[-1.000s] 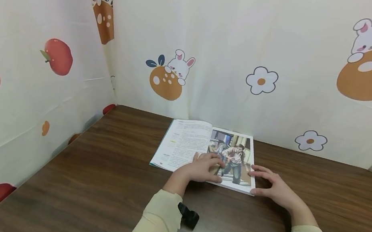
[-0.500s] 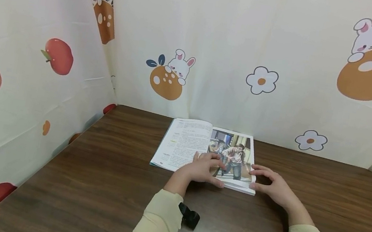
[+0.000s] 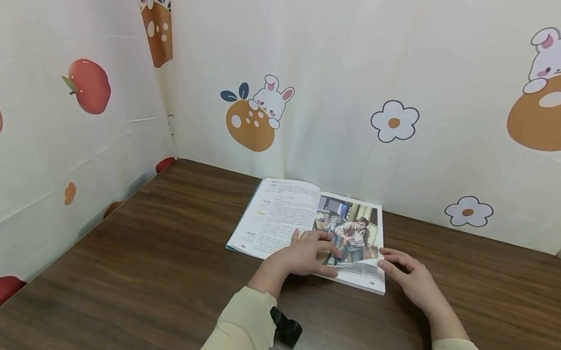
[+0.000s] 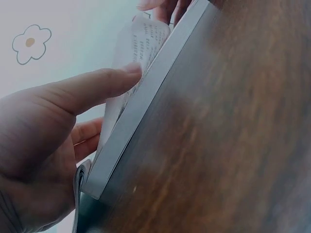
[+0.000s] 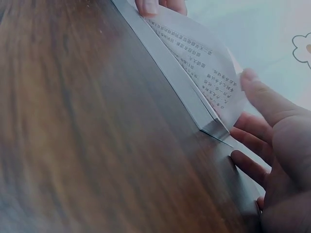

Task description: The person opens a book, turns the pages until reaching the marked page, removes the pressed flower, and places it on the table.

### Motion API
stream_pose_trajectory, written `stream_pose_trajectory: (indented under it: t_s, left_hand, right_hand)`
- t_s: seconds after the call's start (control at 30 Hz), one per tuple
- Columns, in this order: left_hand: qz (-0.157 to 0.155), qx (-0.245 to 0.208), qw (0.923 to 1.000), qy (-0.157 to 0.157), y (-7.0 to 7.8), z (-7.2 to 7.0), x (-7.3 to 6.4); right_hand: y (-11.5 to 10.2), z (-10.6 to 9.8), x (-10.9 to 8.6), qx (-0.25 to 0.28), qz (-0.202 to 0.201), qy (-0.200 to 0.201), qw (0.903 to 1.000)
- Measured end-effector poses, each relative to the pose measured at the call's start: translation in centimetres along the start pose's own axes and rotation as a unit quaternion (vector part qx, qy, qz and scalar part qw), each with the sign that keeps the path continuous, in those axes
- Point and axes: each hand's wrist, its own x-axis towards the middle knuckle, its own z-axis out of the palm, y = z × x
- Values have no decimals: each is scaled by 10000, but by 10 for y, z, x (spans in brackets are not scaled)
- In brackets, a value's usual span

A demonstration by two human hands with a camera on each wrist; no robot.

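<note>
An open book [image 3: 279, 211] lies on the table, text on its left page and a coloured illustration [image 3: 354, 229] on the right page. My left hand [image 3: 303, 255] rests on the book near the spine, its fingers on the illustrated page and its thumb at the lower edge. At the book's right edge, my right hand [image 3: 409, 279] pinches the lifted page between thumb and fingers. That page [image 5: 214, 73] curls up in the right wrist view, with printed text on its underside. The right index fingertip is hidden behind it. The thick block of pages [image 4: 141, 107] stays flat beneath.
The brown wooden table [image 3: 148, 276] extends around the book. Behind and to the left hangs a pale curtain [image 3: 345, 44] with fruit, rabbits and flowers. Black wrist cameras [image 3: 287, 328] are strapped over the pale yellow sleeves [image 3: 238, 339].
The right page's lower corner has risen and curled up, showing printed text beneath. My right thumb has moved up along the book's edge with it. The left hand stays nearly still.
</note>
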Motion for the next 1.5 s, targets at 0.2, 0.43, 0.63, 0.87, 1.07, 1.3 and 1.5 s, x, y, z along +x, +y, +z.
stream_pose_trajectory:
  t_s: [0.2, 0.43, 0.63, 0.87, 1.07, 1.3, 1.5]
  left_hand:
    - [-8, -217, 9997, 80, -2, -1, 0]
    - [-293, -408, 9955, 800, 2, -3, 4]
    - [-1174, -1455, 9659, 1789, 4, -6, 5]
    - [-1233, -2697, 9170, 2668, -8, -13, 1]
    - [-1286, -3484, 8793, 2982, -20, -24, -3]
    - [-1437, -3694, 8514, 3434, -36, -36, -11]
    - [-1544, -3991, 8264, 3661, -49, -47, -21]
  right_hand:
    - [-2, -2, 0, 399, 399, 7, 9984]
    - [-2, -3, 0, 535, 526, -102, 9971]
    - [1, -2, 1, 53, 374, -295, 9988]
    - [3, -3, 3, -30, 77, -308, 9995]
    - [4, -3, 4, -39, 51, -329, 9994]
    - [3, -4, 4, -41, 25, -289, 9996]
    - [2, -4, 3, -31, 16, -286, 9996]
